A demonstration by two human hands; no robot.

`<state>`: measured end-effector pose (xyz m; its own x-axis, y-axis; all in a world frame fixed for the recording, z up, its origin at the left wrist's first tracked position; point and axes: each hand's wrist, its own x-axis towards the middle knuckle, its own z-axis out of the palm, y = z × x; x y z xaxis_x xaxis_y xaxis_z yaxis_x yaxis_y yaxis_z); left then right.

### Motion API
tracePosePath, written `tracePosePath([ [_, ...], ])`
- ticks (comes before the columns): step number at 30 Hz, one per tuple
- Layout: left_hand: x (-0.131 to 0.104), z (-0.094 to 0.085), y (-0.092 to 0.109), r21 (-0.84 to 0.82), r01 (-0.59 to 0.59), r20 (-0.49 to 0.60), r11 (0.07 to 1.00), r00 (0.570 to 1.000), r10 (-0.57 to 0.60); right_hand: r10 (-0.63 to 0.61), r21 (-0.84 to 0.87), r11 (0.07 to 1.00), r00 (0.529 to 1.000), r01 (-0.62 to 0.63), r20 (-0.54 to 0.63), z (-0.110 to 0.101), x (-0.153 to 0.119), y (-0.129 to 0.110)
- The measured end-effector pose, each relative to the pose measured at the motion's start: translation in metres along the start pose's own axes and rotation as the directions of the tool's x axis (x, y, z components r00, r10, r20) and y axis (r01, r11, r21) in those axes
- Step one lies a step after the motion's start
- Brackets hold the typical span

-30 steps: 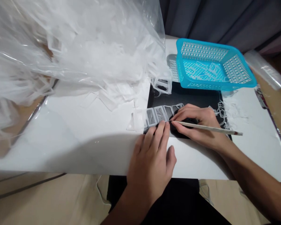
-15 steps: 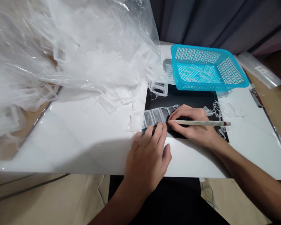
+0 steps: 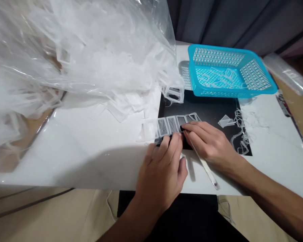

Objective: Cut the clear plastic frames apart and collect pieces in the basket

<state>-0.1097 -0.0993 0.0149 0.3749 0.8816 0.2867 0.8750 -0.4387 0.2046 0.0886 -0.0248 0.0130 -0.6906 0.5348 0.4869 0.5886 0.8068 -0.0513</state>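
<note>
A strip of clear plastic frames (image 3: 172,125) lies across a black mat (image 3: 204,109) on the white table. My left hand (image 3: 164,168) rests at the strip's near edge, its fingers stretched out and pressing down there. In my right hand (image 3: 209,139) is a slender pale stick-like tool (image 3: 203,163), pinched close to its front end. The tool slants down toward the table's front edge. My right fingertips are at the strip, just right of my left fingers, and hide the tool's tip. Small clear plastic pieces (image 3: 226,121) lie on the mat to the right.
A large clear bag (image 3: 103,53) spills white plastic parts over the left and back. Behind the mat stands a blue basket (image 3: 197,89) with several clear pieces inside. Plastic scraps (image 3: 252,122) lie along the mat's right edge. A clear plastic roll (image 3: 290,75) is at far right.
My right hand has turned, swinging the tool's rear end from pointing right to pointing down toward the table's front edge. My left hand remains at the strip. The view has shifted slightly.
</note>
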Motion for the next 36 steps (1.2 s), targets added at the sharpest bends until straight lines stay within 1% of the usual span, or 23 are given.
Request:
tracePosePath([
  [2, 0.000, 0.000, -0.001, -0.009, 0.008, 0.006, 1.000, 1.000, -0.008, 0.029, -0.039, 0.999, 0.999, -0.030, -0.012, -0.001, 0.000, 0.004],
  [3, 0.000, 0.001, -0.001, -0.012, 0.010, 0.009, 1.000, 1.000, -0.010, 0.069, -0.015, 0.997, 0.997, -0.069, -0.038, -0.002, 0.000, 0.006],
  [4, 0.000, 0.001, -0.001, -0.015, 0.013, 0.012, 1.000, 1.000, -0.013, 0.122, 0.038, 0.992, 0.990, -0.119, -0.071, -0.003, 0.001, 0.007],
  [6, -0.001, 0.001, -0.001, -0.021, 0.015, 0.013, 1.000, 1.000, -0.015, 0.249, 0.208, 0.952, 0.962, -0.222, -0.112, -0.006, 0.003, 0.008],
  [7, -0.001, 0.001, -0.001, -0.022, 0.015, 0.014, 1.000, 1.000, -0.015, 0.310, 0.303, 0.915, 0.945, -0.267, -0.104, -0.008, 0.004, 0.008],
  [9, -0.003, 0.002, -0.001, -0.020, 0.017, 0.021, 1.000, 1.000, -0.017, 0.389, 0.447, 0.831, 0.921, -0.332, -0.038, -0.011, 0.006, 0.007],
  [11, -0.004, 0.002, -0.001, -0.011, 0.019, 0.029, 1.000, 0.999, -0.018, 0.404, 0.509, 0.782, 0.914, -0.361, 0.028, -0.013, 0.007, 0.006],
  [13, -0.004, 0.002, -0.001, 0.004, 0.016, 0.035, 1.000, 0.999, -0.016, 0.406, 0.523, 0.767, 0.912, -0.371, 0.052, -0.012, 0.006, 0.005],
  [21, -0.005, 0.002, -0.001, 0.027, 0.004, 0.038, 1.000, 0.999, -0.005, 0.376, 0.522, 0.779, 0.925, -0.348, 0.054, -0.006, 0.004, 0.007],
  [26, -0.005, 0.002, -0.001, 0.030, 0.001, 0.027, 1.000, 1.000, -0.001, 0.297, 0.480, 0.839, 0.955, -0.257, -0.008, -0.004, 0.006, 0.005],
  [30, -0.004, 0.002, 0.000, 0.029, -0.003, 0.019, 1.000, 1.000, 0.002, 0.258, 0.347, 0.909, 0.965, -0.229, -0.038, -0.005, 0.005, -0.006],
  [33, -0.004, 0.001, 0.000, 0.024, -0.001, 0.015, 1.000, 1.000, 0.001, 0.212, 0.192, 0.960, 0.977, -0.204, -0.022, -0.007, 0.002, -0.014],
  [36, -0.004, 0.002, 0.000, 0.023, -0.003, 0.023, 1.000, 1.000, 0.002, 0.154, 0.090, 0.984, 0.988, -0.153, -0.003, -0.008, 0.000, -0.018],
])
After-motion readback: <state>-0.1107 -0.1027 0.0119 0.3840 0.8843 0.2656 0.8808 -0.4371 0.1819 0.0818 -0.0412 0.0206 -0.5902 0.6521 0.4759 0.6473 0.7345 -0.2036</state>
